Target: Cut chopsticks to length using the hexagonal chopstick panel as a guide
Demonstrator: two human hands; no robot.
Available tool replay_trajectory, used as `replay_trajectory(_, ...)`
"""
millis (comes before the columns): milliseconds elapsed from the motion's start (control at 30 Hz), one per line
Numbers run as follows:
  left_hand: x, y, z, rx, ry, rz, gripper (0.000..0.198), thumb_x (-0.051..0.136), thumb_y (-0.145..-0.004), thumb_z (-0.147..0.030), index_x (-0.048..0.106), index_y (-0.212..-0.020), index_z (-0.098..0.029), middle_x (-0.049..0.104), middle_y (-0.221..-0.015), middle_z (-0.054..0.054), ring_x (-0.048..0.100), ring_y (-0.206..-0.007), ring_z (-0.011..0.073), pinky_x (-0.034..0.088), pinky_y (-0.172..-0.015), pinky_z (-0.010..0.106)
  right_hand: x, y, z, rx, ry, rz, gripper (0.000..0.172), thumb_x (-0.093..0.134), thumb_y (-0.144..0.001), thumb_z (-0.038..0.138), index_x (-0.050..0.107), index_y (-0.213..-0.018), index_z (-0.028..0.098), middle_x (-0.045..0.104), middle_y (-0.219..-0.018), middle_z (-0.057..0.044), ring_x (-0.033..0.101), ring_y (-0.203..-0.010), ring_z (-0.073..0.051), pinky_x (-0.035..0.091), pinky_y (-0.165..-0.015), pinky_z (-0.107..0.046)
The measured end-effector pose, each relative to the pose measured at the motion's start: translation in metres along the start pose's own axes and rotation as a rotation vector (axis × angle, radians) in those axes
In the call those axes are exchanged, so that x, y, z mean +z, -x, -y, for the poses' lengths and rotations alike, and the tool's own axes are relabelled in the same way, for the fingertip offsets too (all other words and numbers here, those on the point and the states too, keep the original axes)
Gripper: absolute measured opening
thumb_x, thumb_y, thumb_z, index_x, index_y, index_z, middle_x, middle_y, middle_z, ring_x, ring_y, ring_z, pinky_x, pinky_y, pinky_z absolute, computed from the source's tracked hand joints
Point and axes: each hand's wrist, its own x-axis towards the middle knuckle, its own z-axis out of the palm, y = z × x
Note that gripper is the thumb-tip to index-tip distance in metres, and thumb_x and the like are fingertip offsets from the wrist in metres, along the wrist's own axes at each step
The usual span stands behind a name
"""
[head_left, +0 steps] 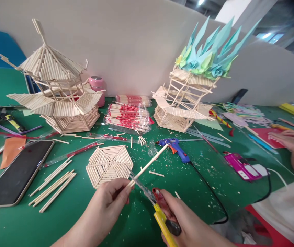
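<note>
My left hand (112,202) pinches a round wooden chopstick (152,159) near its lower end; the stick slants up to the right. In my right hand (188,219) are scissors (148,193) with yellow and dark red handles. Their blades lie across the chopstick just beyond my left fingertips; whether they bite into it I cannot make out. Behind my left hand lies a flat octagon-like panel (109,163) made of cut sticks, its front edge partly hidden. Several loose chopsticks (53,188) rest on the green table to the left.
Two stick-built pavilions stand at the back, one left (56,92), one right (185,92) topped with folded paper. Between them lie wrapped chopstick packs (127,116). A blue glue gun (174,147), a phone (18,173) and a pink-purple device (243,166) are nearby. Another person's hand (291,137) is at right.
</note>
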Motion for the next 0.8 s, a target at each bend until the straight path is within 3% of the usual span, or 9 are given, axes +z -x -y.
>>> replay_trajectory(100, 0.004, -0.002, 0.001, 0.042, 0.024, -0.045, 0.028, 0.040, -0.084, -0.037, 0.056, -0.073, -0.018, 0.045, -0.061, -0.002, 0.040, -0.060, 0.0138, 0.032, -0.054, 0.023, 0.001, -0.001, 0.003, 0.002, -0.013, -0.026, 0.039, 0.061, -0.068, 0.034, 0.050, -0.101, 0.019, 0.048, -0.065, 0.003, 0.046, -0.058, -0.012, 0.038, -0.057, -0.022)
replay_trajectory(367, 0.012, -0.010, 0.003, 0.143, -0.126, -0.186, 0.023, 0.039, -0.086, -0.030, 0.051, -0.068, -0.019, 0.052, -0.062, -0.001, 0.045, -0.059, 0.0143, 0.034, -0.056, 0.023, 0.003, -0.007, -0.004, 0.020, -0.023, -0.065, 0.033, 0.057, -0.065, 0.022, 0.046, -0.096, 0.020, 0.041, -0.067, 0.004, 0.042, -0.058, -0.011, 0.037, -0.055, -0.020)
replay_trajectory(533, 0.011, -0.013, 0.005, 0.169, -0.163, -0.201, 0.025, 0.038, -0.087, -0.029, 0.050, -0.067, -0.020, 0.053, -0.062, 0.001, 0.047, -0.059, 0.0151, 0.035, -0.056, 0.023, -0.003, -0.018, -0.005, 0.024, 0.028, 0.073, 0.032, 0.056, -0.057, 0.012, 0.044, -0.086, 0.020, 0.043, -0.065, 0.005, 0.040, -0.054, -0.009, 0.035, -0.050, -0.018)
replay_trajectory(700, 0.008, -0.018, 0.003, 0.139, -0.169, -0.182, 0.027, 0.040, -0.085, -0.030, 0.047, -0.062, -0.020, 0.050, -0.059, 0.000, 0.045, -0.057, 0.0150, 0.033, -0.054, 0.023, 0.000, -0.018, -0.007, -0.040, 0.016, 0.003, 0.032, 0.054, -0.059, 0.010, 0.043, -0.086, 0.020, 0.038, -0.063, 0.007, 0.037, -0.053, -0.008, 0.034, -0.047, -0.016)
replay_trajectory(800, 0.007, -0.020, 0.001, 0.103, -0.121, -0.128, 0.027, 0.039, -0.085, -0.033, 0.050, -0.065, -0.019, 0.048, -0.061, -0.001, 0.042, -0.059, 0.0149, 0.032, -0.055, 0.024, 0.000, -0.018, -0.008, -0.090, 0.023, 0.037, 0.025, 0.054, -0.063, 0.011, 0.042, -0.083, 0.020, 0.038, -0.062, 0.006, 0.039, -0.052, -0.008, 0.036, -0.048, -0.017)
